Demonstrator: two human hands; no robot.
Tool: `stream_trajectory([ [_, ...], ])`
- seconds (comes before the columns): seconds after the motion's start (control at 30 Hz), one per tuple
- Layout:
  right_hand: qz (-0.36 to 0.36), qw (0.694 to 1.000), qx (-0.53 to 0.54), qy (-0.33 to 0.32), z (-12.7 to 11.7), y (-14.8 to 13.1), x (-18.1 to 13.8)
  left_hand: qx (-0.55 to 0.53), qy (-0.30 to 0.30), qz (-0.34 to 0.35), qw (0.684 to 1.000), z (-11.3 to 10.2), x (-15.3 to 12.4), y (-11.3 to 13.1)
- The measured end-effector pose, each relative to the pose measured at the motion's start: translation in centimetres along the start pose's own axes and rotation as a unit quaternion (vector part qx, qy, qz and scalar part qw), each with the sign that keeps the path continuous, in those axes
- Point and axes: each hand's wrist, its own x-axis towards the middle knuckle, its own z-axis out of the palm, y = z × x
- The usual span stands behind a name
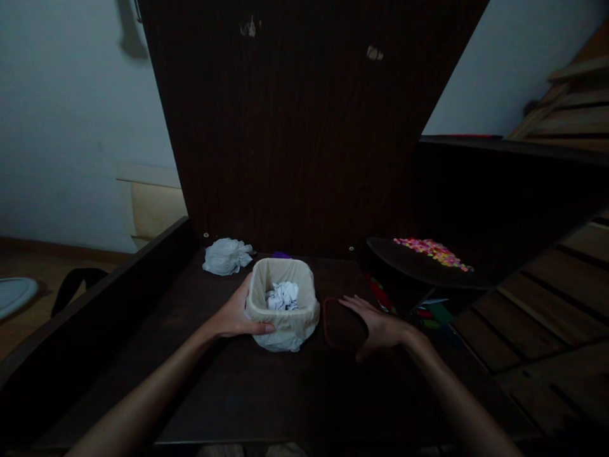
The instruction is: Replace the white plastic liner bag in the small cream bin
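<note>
A small bin (304, 282) lined with a white plastic bag stands on a dark wooden surface (247, 393). Crumpled white paper (282, 296) lies inside it. My left hand (234, 313) grips the bin's left side, thumb along the front rim. My right hand (378, 324) rests on a dark flat lid-like object with a reddish edge (340, 325) just right of the bin, fingers curled around its right side.
A bunched white plastic bag (226, 256) lies behind the bin on the left. A dark upright wooden panel (304, 127) rises at the back. To the right, a dark tray (409, 260) carries several small colourful pieces (432, 250). Wooden slats (547, 304) lie far right.
</note>
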Motion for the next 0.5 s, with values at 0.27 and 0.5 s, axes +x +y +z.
stream_trajectory([
  [0.27,-0.038,0.995,-0.071,0.051,0.7,0.4,-1.0,0.014,0.005,0.012,1.000,-0.2,0.0,-0.6],
  [0.5,-0.178,0.971,-0.130,0.095,-2.9,-8.3,-0.3,0.011,-0.020,0.024,0.999,-0.2,-0.2,-1.3],
])
